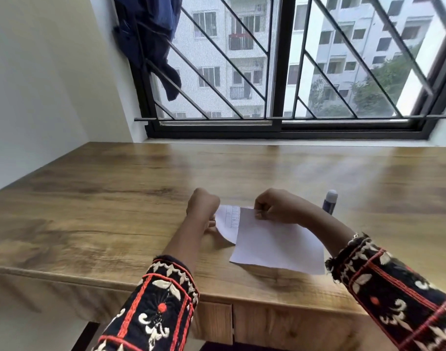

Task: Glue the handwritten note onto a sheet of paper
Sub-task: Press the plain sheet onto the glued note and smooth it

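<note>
A plain white sheet of paper [277,245] lies near the front edge of the wooden desk [102,198]. A smaller curled note [228,221] with ruled lines and handwriting sticks out at the sheet's upper left corner. My left hand [203,209] is closed on the note's left edge. My right hand [275,205] pinches the top left corner of the white sheet, where it overlaps the note. A purple glue stick [330,201] with a pale cap stands upright just right of my right hand.
A barred window [280,72] runs along the far side of the desk, with a dark blue cloth [153,39] hanging at its left. A white wall [39,84] closes the left side. Drawer fronts [267,325] sit under the desk edge.
</note>
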### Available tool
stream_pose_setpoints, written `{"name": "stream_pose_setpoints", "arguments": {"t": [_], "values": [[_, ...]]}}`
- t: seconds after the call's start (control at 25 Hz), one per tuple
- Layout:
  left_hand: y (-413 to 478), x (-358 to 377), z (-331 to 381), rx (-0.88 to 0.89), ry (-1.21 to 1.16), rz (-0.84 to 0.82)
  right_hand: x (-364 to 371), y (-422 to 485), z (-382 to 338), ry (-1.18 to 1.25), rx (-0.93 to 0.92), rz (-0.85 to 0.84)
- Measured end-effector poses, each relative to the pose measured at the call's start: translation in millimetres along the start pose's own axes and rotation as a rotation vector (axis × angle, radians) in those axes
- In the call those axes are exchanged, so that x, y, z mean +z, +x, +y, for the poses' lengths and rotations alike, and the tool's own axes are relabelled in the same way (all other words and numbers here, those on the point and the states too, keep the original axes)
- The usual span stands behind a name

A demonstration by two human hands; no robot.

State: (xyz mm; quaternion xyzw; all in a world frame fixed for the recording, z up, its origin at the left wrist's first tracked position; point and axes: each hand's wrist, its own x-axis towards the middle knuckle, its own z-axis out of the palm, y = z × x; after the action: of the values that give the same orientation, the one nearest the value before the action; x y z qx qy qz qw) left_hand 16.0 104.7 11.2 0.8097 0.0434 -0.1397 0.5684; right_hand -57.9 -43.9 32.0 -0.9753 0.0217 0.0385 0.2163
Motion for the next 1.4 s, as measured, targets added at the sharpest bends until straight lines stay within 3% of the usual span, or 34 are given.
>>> {"name": "stream_pose_setpoints", "arguments": {"t": [0.12, 0.28, 0.64, 1.0, 1.4], "values": [[-4.1, -3.8, 0.0, -0.039, -0.144, -0.035, -0.8, -0.3, -0.4, 0.006, 0.001, 0.003], [-1.9, -0.6, -7.6, 0.063, -0.066, -0.012, 0.3, -2.1, 1.4, 0.040, -0.006, -0.014], [-21.7, -3.6, -2.8, 0.263, -0.232, -0.043, -23.0, -6.9, -0.6, 0.601, -0.127, 0.195], [-40.4, -6.5, 13.1, 0.378, -0.315, -0.103, -29.9, -1.8, -12.6, 0.653, -0.169, 0.344], [-42.7, -6.8, 13.6, 0.388, -0.325, -0.118, -30.9, 0.2, -13.9, 0.585, -0.125, 0.357]]}}
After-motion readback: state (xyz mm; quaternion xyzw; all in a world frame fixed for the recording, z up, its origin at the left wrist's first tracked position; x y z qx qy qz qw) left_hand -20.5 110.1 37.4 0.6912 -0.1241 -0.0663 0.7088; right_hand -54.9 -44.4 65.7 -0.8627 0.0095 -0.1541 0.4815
